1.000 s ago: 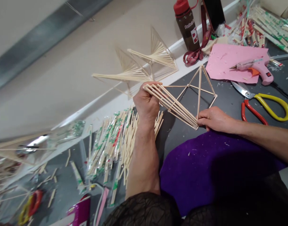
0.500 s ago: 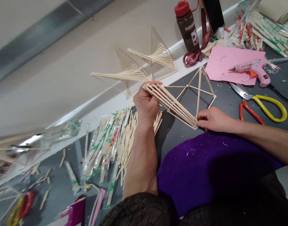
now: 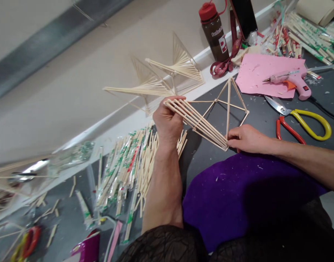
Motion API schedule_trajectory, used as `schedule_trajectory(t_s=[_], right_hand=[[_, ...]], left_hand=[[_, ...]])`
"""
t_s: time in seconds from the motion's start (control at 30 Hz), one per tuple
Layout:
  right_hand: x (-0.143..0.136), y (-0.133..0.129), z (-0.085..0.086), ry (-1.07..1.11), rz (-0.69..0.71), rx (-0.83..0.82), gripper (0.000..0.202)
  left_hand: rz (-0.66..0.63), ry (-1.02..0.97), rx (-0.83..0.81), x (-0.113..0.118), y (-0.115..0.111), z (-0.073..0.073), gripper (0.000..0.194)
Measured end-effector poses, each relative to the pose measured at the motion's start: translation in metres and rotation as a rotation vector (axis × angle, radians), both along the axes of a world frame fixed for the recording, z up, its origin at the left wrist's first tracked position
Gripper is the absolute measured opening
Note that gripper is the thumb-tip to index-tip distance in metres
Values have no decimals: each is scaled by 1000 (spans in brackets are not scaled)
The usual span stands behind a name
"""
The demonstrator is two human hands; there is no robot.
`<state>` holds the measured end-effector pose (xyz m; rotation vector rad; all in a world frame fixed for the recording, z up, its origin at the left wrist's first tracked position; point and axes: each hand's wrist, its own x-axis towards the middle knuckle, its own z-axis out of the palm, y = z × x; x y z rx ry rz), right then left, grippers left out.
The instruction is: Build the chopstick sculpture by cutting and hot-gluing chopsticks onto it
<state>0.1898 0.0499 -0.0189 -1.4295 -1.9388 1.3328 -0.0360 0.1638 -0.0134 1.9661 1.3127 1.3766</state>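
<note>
A wooden stick frame [image 3: 207, 125] spans the space between my hands, with several sticks fanned side by side along one part. My left hand [image 3: 169, 118] is closed on the frame's upper left end. At its lower corner, the fingers of my right hand [image 3: 245, 139] pinch the point where the sticks meet. The far part of the frame rises to a peak beyond my right hand, over the grey table [image 3: 194, 153]. My left fingertips are partly hidden behind the sticks.
Finished-looking stick structures [image 3: 156, 87] stand by the wall. Wrapped chopsticks [image 3: 123, 167] lie left of my forearm. To the right are scissors [image 3: 300, 118], a pink glue gun [image 3: 292, 78] on pink paper [image 3: 254, 69], and a dark bottle [image 3: 215, 38]. Purple cloth [image 3: 224, 189] lies in front.
The whole view has shifted slightly, so most things appear a little further left. Both hands keep the same hold on the stick frame.
</note>
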Motion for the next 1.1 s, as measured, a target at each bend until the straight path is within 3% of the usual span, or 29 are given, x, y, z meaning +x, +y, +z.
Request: schedule_trajectory(t_s=[0.47, 0.7, 0.87, 1.1], right_hand=[[0, 0, -1, 21, 11, -11, 19], [0, -1, -6, 82, -20, 22, 17], [1, -3, -7, 143, -57, 57, 18], [0, -7, -7, 198, -80, 114, 18]], left_hand=[[-51, -35, -40, -2, -1, -2, 24], [-100, 28, -204, -17, -6, 25, 48], [-34, -44, -253, -23, -14, 38, 36], [56, -120, -241, -14, -15, 38, 15]])
